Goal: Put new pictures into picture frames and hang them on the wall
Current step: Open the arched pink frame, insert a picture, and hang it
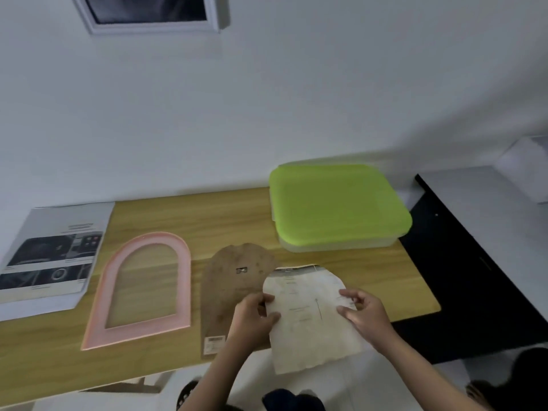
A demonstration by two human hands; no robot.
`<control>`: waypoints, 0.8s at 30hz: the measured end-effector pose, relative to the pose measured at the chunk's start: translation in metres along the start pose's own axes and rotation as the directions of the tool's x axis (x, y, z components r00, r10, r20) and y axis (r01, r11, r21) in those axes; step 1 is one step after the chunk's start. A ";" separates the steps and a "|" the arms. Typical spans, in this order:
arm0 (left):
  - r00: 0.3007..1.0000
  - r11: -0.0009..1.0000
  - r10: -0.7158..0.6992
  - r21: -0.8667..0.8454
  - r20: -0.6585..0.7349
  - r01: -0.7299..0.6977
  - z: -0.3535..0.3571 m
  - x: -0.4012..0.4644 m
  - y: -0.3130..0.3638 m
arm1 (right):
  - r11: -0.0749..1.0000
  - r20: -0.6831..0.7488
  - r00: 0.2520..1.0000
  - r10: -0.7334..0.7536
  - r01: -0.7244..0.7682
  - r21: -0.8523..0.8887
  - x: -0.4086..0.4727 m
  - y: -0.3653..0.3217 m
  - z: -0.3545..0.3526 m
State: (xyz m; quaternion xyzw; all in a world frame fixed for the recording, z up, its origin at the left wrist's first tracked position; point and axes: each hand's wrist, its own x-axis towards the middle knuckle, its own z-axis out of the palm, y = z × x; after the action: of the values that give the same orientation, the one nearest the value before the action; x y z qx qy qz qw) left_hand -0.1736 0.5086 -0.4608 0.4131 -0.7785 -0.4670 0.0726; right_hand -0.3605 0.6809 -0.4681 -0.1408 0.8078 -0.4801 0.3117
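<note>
Left hand (pixel 255 314) and right hand (pixel 363 312) pinch an arched paper picture (pixel 308 315).

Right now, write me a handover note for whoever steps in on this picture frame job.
Left hand and right hand: both pinch the arched paper sheet, held over the table's near edge.
Pink arched frame: flat on the table, empty, left of the brown backing board, which lies loose beside it.
Printed sheets: far left of the table.
Green-lidded box: at the back right, shut.
White frame: on the wall above.
Done: frame taken apart.
Left: fit a picture, refit the backing, hang the frame.
</note>
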 end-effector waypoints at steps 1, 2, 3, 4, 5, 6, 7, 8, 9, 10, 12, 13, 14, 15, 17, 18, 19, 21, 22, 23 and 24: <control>1.000 1.000 -0.002 0.012 0.008 0.002 0.011 0.002 0.007 | 1.000 -0.010 1.000 0.002 -0.003 -0.020 0.002 0.005 -0.012; 1.000 1.000 0.001 0.021 0.013 -0.001 0.022 0.005 0.014 | 0.999 -0.025 1.000 0.005 -0.006 -0.035 0.004 0.009 -0.022; 1.000 0.999 0.007 0.033 0.016 -0.008 0.032 0.007 0.020 | 0.999 -0.047 0.999 0.010 -0.012 -0.053 0.007 0.012 -0.031; 1.000 0.999 0.012 0.047 0.022 -0.013 0.041 0.010 0.025 | 0.998 -0.071 0.997 0.015 -0.020 -0.067 0.009 0.015 -0.039; 0.999 0.998 0.013 0.060 0.031 -0.015 0.050 0.013 0.030 | 0.996 -0.094 0.995 0.020 -0.028 -0.082 0.012 0.017 -0.046; 0.999 0.997 0.010 0.071 0.044 -0.014 0.058 0.015 0.035 | 0.995 -0.114 0.993 0.027 -0.038 -0.091 0.015 0.019 -0.051; 0.998 0.997 0.007 0.078 0.057 -0.011 0.065 0.018 0.040 | 0.993 -0.122 0.992 0.036 -0.049 -0.105 0.019 0.020 -0.056; 0.998 0.996 0.005 0.087 0.069 -0.011 0.071 0.021 0.044 | 0.991 -0.126 0.991 0.041 -0.057 -0.124 0.023 0.021 -0.059; 0.997 0.995 0.003 0.100 0.083 -0.012 0.076 0.023 0.047 | 0.987 -0.123 0.992 0.038 -0.056 -0.153 0.028 0.021 -0.062; 0.995 0.993 0.002 0.114 0.098 -0.013 0.080 0.026 0.051 | 0.980 -0.117 0.993 0.030 -0.052 -0.191 0.033 0.021 -0.065; 0.993 0.989 0.008 0.148 0.116 -0.025 0.086 0.030 0.056 | 0.962 -0.106 0.994 0.004 -0.033 -0.270 0.042 0.021 -0.067; 0.993 0.985 0.012 0.167 0.120 -0.032 0.088 0.032 0.057 | 0.952 -0.101 0.995 -0.010 -0.021 -0.307 0.045 0.021 -0.068; 0.992 0.982 0.012 0.183 0.124 -0.035 0.090 0.033 0.058 | 0.941 -0.099 0.995 -0.023 -0.012 -0.339 0.049 0.021 -0.067; 0.992 0.980 0.015 0.196 0.125 -0.040 0.091 0.034 0.058 | 0.928 -0.104 0.994 -0.035 -0.006 -0.371 0.052 0.021 -0.066; 0.993 0.977 0.024 0.208 0.119 -0.048 0.093 0.035 0.058 | 0.907 -0.133 0.991 -0.033 -0.026 -0.419 0.057 0.021 -0.063; 0.993 0.977 0.025 0.210 0.117 -0.049 0.093 0.036 0.059 | 0.901 -0.152 0.988 -0.022 -0.046 -0.432 0.058 0.022 -0.061; 0.993 0.976 0.027 0.210 0.115 -0.050 0.093 0.037 0.059 | 0.896 -0.170 0.985 -0.005 -0.071 -0.439 0.059 0.021 -0.059; 0.993 0.977 0.029 0.207 0.118 -0.053 0.093 0.039 0.058 | 0.888 -0.206 0.978 0.031 -0.122 -0.443 0.060 0.019 -0.056; 0.992 0.978 0.027 0.200 0.125 -0.052 0.092 0.040 0.058 | 0.886 -0.225 0.973 0.041 -0.140 -0.443 0.060 0.017 -0.054; 0.991 0.981 0.033 0.187 0.132 -0.057 0.091 0.041 0.057 | 0.885 -0.244 0.969 0.046 -0.152 -0.439 0.059 0.015 -0.052; 0.989 0.984 0.039 0.169 0.141 -0.063 0.089 0.041 0.057 | 0.889 -0.264 0.964 0.039 -0.154 -0.430 0.057 0.013 -0.048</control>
State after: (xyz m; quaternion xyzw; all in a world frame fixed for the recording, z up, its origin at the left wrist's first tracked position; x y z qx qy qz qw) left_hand -0.2772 0.5514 -0.4768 0.3648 -0.8296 -0.4227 -0.0053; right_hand -0.4343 0.6906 -0.4835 -0.1066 0.9350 -0.2791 0.1911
